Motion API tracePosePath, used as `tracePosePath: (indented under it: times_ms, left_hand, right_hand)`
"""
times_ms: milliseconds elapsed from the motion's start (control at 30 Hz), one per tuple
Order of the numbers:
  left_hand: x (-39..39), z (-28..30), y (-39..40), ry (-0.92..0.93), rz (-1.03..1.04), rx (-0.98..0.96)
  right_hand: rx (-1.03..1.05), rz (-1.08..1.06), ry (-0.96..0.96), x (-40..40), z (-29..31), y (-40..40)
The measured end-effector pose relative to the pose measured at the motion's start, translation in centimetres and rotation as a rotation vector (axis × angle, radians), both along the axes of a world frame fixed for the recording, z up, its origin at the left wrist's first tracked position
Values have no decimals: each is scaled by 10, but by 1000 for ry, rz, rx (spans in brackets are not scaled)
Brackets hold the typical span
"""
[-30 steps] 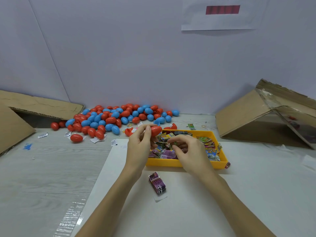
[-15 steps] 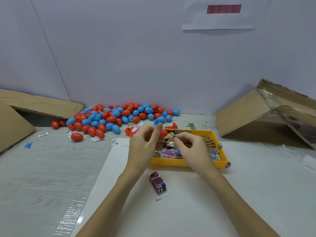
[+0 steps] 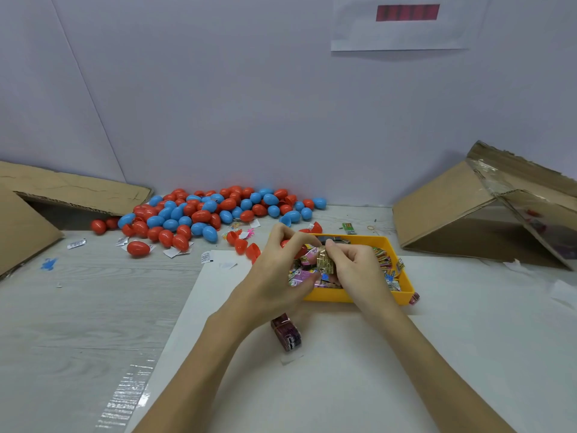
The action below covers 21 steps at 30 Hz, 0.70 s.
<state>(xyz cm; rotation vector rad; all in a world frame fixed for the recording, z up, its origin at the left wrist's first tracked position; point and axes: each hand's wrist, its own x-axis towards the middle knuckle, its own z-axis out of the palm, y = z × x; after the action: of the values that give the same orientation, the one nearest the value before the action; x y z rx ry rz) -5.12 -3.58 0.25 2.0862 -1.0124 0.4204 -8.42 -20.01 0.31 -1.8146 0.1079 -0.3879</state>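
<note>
Over the near left part of a yellow tray (image 3: 402, 270) full of small colourful packets, my two hands meet. My left hand (image 3: 274, 276) holds a red egg half (image 3: 298, 250), mostly hidden behind its fingers. My right hand (image 3: 352, 270) pinches a small folded gold packet (image 3: 325, 262) right next to the egg half. A purple packet (image 3: 287, 334) lies on the white sheet just in front of my left wrist.
A heap of red and blue plastic eggs (image 3: 203, 214) lies at the back left, with open red halves (image 3: 246, 246) and paper slips nearby. Cardboard boxes stand at the left (image 3: 28, 220) and right (image 3: 487, 210). The white sheet (image 3: 343, 370) covers the near table.
My right hand has lifted a gold packet out of the tray and brought it up to the red egg half, which my left hand turned and lowered toward the tray.
</note>
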Motion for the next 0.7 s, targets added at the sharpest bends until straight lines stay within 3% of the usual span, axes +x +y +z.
tracePosePath:
  times_ms: [233,333,533,633,700]
  left_hand:
    - [-2,1,-3,-105,-12,0]
    - [-2,2,-5,-61,11,-94]
    - [1,6,0,101,108,-230]
    - [2,6,2,89,101,-212]
    - [2,4,2,100,79,-207]
  right_hand:
    - [-33,14,34,1,-1,-3]
    - [-57,51,67,-1,2,-4]
    - [-195,191,-124,-5,9,-9]
    - [-326,139,-128,-7,7,-10]
    - [-297,76,-135,-6,6,-10]
